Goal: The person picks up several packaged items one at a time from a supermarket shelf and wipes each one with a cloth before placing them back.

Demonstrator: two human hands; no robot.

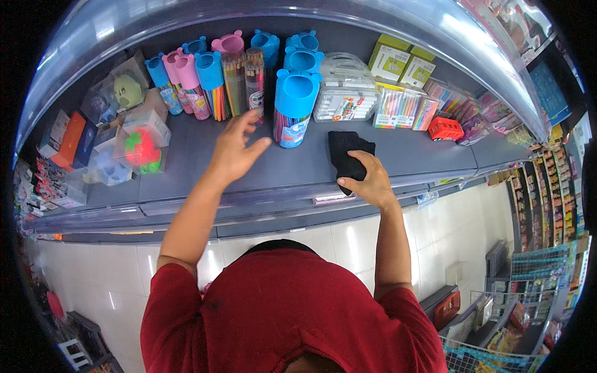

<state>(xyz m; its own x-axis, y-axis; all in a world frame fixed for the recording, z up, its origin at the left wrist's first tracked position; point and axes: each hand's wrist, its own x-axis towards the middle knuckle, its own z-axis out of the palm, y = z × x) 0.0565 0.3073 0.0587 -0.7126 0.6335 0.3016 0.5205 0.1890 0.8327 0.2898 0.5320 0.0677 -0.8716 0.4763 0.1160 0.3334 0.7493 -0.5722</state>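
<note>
My right hand (371,179) grips a black cloth (347,147) that lies on the front part of the grey shelf (242,175). My left hand (238,149) hovers over the shelf with thumb and fingers apart, holding nothing. Just beyond its fingertips stands a clear tube of colored pencils (255,88). To the right of that hand, a tube with a blue bear-eared cup top (298,93) stands upright, forward of similar blue-topped tubes. Behind the cloth sits a clear plastic case of markers (347,100) with a handle.
Pink-topped (189,74) and blue-topped tubes line the back left. Boxed toys, including a red strawberry shape (140,149), crowd the left end. Pen packs (396,105), green-white boxes (392,58) and a red toy bus (445,129) stand right. A curved upper shelf edge (261,10) overhangs.
</note>
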